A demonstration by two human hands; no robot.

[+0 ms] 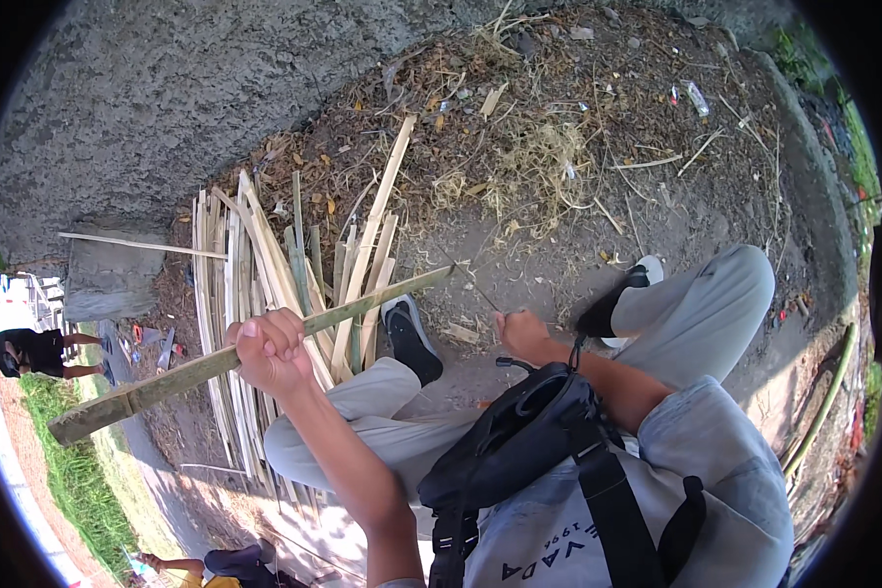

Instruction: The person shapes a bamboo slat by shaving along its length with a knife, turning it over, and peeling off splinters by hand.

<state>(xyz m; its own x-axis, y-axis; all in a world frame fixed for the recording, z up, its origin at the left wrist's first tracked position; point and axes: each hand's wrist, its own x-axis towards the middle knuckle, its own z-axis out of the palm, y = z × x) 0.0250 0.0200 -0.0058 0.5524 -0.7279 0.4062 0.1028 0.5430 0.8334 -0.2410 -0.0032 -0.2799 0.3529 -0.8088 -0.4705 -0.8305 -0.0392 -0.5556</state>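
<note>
My left hand (pixel 270 351) is wrapped round a long greenish bamboo strip (pixel 167 387), which slants across in front of me from the near left up toward the middle. Its wide end lies at the left and its thin end reaches above my shoe. Closed near my right knee, my right hand (pixel 523 335) grips a thin dark blade (pixel 475 284), probably a knife; its handle is hidden in the fist. The blade runs up to the strip's thin end and seems to meet it there. Beneath the strip lies a pile of split bamboo strips (pixel 237 294).
A rough concrete wall (pixel 167 127) rises along the far left. Dry shavings (pixel 549 171) and leaves litter the dirt ahead. A clear plastic bottle (pixel 697 99) lies far right, near a concrete curb (pixel 804 167). One person (pixel 39 353) stands at left; another (pixel 230 568) is at lower left.
</note>
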